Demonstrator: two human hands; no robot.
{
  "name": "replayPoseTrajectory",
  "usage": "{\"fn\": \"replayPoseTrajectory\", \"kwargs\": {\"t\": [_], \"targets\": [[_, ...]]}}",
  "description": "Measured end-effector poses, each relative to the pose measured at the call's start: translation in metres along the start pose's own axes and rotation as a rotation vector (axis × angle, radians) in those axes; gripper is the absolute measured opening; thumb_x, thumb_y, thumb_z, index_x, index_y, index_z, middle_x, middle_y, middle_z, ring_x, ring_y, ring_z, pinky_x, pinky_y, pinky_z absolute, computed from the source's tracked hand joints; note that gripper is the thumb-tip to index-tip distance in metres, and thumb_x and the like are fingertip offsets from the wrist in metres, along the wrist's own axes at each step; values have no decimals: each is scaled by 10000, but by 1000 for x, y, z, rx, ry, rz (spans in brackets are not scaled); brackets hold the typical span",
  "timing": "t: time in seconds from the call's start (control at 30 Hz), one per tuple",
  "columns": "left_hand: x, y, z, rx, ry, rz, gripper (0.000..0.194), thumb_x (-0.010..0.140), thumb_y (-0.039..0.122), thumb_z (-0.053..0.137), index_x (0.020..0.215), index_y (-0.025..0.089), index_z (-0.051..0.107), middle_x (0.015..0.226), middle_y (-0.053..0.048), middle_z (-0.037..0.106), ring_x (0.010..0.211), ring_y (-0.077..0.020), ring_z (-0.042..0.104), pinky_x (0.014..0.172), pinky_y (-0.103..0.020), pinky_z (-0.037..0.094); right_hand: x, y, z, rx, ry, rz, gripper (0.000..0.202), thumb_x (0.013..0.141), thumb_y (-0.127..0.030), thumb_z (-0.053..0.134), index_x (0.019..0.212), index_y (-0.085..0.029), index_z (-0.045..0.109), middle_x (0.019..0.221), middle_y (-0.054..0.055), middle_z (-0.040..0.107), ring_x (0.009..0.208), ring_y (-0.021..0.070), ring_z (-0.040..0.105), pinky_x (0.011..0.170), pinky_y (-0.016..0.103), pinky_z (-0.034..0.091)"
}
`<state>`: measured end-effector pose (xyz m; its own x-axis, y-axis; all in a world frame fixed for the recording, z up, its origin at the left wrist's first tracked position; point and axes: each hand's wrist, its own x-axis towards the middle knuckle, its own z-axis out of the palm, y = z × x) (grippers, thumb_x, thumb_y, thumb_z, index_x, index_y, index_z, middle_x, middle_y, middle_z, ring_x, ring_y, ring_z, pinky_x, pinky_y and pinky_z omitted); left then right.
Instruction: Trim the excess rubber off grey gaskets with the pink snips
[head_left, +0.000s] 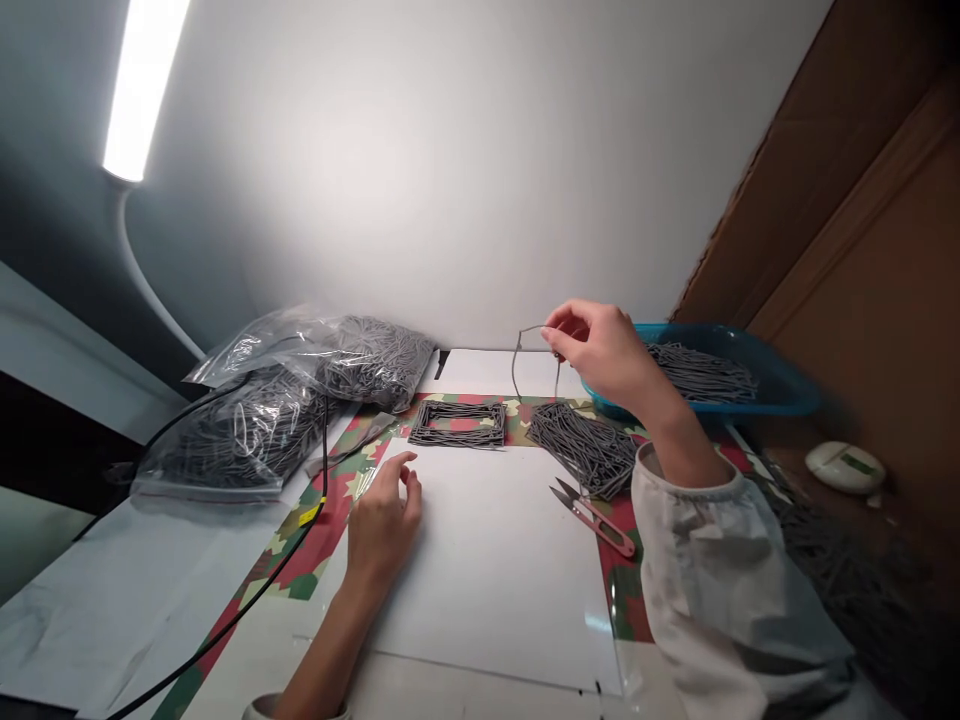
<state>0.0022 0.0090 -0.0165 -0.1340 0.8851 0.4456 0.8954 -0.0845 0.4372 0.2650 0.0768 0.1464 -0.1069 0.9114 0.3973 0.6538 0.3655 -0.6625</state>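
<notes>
My right hand (592, 340) is raised over the back right of the table, its fingertips pinched on a thin grey bent strip (516, 365) that hangs down in front of the wall. My left hand (384, 515) rests on the white sheet (487, 560), fingers curled with a gap between thumb and forefinger and nothing visible in them. Beyond the sheet, grey strips lie in a rectangular frame shape (457, 438). To its right is a loose pile of grey strips (585, 450), and pink-handled snips (600, 522) lie open just in front of that pile.
Clear plastic bags of grey strips (247, 430) stand at the left. A black cable (262, 590) crosses the left side. At the right are a blue basket (780, 395) holding strips, a white oval device (844, 467) and a cardboard box (862, 220). A lamp (142, 90) hangs upper left.
</notes>
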Motion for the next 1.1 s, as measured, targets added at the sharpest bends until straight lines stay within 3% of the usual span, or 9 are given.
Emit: {"fn": "replayPoseTrajectory", "kwargs": {"t": [0.13,0.23,0.3,0.4,0.47,0.63,0.8,0.93,1.1], "targets": [[1,-2,-1,-123,-11,-62,303,946,403,520,1090,143,575,892,-26,616,666,-119,568,638,-292,503,-12,-20,2,196,-110,-52,101,873,-236,600,815,-156,622,622,-14,609,516,98,557,502,244,438],[0,-1,-5,-273,-33,-114,355,940,460,486,1081,148,578,857,-24,604,597,-109,518,600,-284,470,-22,-36,19,396,-297,-34,77,827,-204,631,764,-162,624,569,-30,593,450,88,544,435,223,413],[-2,1,-9,-424,-95,-128,439,941,524,401,1096,155,580,847,-40,616,576,-121,520,565,-284,457,-28,-44,34,484,-398,-10,61,813,-182,627,755,-165,613,555,-32,595,441,91,561,416,211,406],[-3,5,-13,-693,-247,-138,627,921,622,219,1149,149,561,901,-99,665,742,-199,633,642,-334,516,-31,-47,55,568,-461,50,68,813,-185,614,756,-169,583,563,-23,609,465,112,603,410,208,434],[-3,6,-15,-845,-350,-174,686,894,663,193,1157,136,545,817,-105,675,800,-242,661,691,-378,541,-31,-44,66,602,-465,123,73,805,-173,613,751,-168,564,533,-23,598,458,120,608,401,209,449],[-3,9,-21,-1079,-493,-342,653,876,688,267,1110,153,559,578,-11,531,632,-231,638,539,-346,528,-23,-27,82,589,-417,271,84,768,-137,646,746,-161,569,473,-34,580,402,113,584,349,178,406],[-10,12,-30,-1178,-498,-466,525,690,481,713,1092,179,564,667,20,551,676,-188,644,619,-301,543,-19,-23,82,589,-355,376,94,795,-166,638,736,-160,565,488,-30,596,380,96,570,352,174,412],[-8,4,-37,-1172,-454,-548,463,697,437,723,1032,182,529,748,1,610,667,-154,644,658,-283,535,-23,-25,73,590,-312,440,111,817,-227,607,759,-171,531,526,-22,615,420,102,599,395,181,450],[-10,-8,-51,-1039,-467,-563,459,718,489,682,1038,187,550,675,7,617,615,-154,606,560,-255,476,-60,-12,68,547,-416,498,226,832,-387,563,739,-206,463,524,-30,618,417,128,605,391,204,436]]}}
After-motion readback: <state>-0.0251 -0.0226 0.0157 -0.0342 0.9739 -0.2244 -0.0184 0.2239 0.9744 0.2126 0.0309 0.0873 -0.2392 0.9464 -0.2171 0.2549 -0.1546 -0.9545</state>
